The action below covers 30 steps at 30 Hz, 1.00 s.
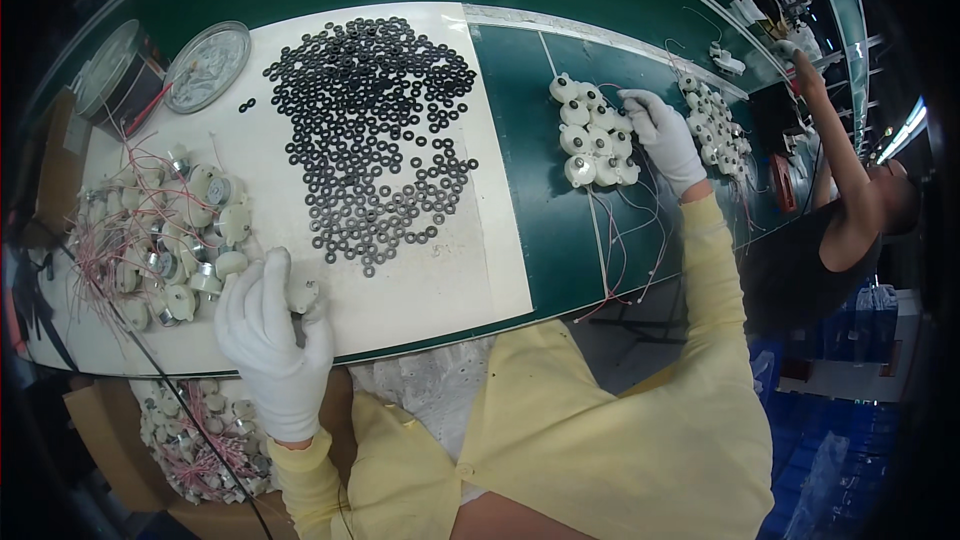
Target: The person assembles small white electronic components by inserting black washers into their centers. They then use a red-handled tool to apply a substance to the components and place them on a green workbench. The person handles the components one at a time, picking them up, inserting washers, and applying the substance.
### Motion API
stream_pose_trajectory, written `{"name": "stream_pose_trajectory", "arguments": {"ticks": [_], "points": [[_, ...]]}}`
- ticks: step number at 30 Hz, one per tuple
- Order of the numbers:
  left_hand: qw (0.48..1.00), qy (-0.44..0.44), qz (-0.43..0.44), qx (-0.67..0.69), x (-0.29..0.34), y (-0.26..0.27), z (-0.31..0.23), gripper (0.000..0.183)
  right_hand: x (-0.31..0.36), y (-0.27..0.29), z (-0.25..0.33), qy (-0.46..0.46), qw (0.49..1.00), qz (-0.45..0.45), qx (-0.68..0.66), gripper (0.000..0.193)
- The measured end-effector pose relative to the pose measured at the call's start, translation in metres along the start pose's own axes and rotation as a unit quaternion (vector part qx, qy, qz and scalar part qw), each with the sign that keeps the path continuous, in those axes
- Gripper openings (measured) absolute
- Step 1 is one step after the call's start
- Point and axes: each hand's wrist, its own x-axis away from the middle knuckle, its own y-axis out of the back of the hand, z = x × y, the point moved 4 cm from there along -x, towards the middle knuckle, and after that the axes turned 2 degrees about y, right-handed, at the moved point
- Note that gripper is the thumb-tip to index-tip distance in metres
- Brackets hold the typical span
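Observation:
My left hand (272, 330), in a white glove, is closed on a small white motor (303, 294), pinched between thumb and fingers over the table's near edge. Beside it lies a heap of similar white-and-metal motors with pink and white wires (180, 250). My right hand (668, 145), gloved too, reaches out to the right. Its bent fingertips touch the edge of a tight block of white motors (592, 130) standing in rows, most with a dark ring on top. What lies between those fingertips is hidden.
Many black rings (370, 120) cover the white sheet (430, 285). A tub (110, 70) and a round lid (208, 65) stand back left. Below the table, a cardboard box (105, 430) holds more motors. Another block of motors (715, 125) stands farther right, near another person (830, 230).

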Motion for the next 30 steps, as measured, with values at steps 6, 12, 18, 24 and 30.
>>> {"name": "stream_pose_trajectory", "arguments": {"ticks": [6, 12, 18, 24, 30], "points": [[1.000, 0.000, -0.005, 0.002, 0.000, -0.001, 0.000, 0.060, 0.004, 0.008, 0.008, -0.033, 0.998, 0.037, -0.039, 0.022], [1.000, 0.005, -0.005, 0.006, -0.002, -0.001, -0.001, 0.059, 0.004, 0.019, 0.021, 0.101, 0.990, 0.018, 0.093, 0.027], [0.996, -0.004, -0.089, -0.013, 0.002, 0.005, -0.002, 0.061, 0.003, 0.041, 0.104, 0.230, 0.934, -0.135, 0.238, 0.040], [0.986, 0.074, -0.103, 0.111, 0.013, 0.019, -0.015, 0.059, 0.065, -0.022, 0.258, 0.270, 0.963, 0.006, -0.017, 0.035], [0.962, 0.095, -0.049, 0.251, 0.022, 0.027, -0.032, 0.057, 0.076, -0.103, 0.336, 0.323, 0.916, -0.002, -0.239, 0.038]]}}
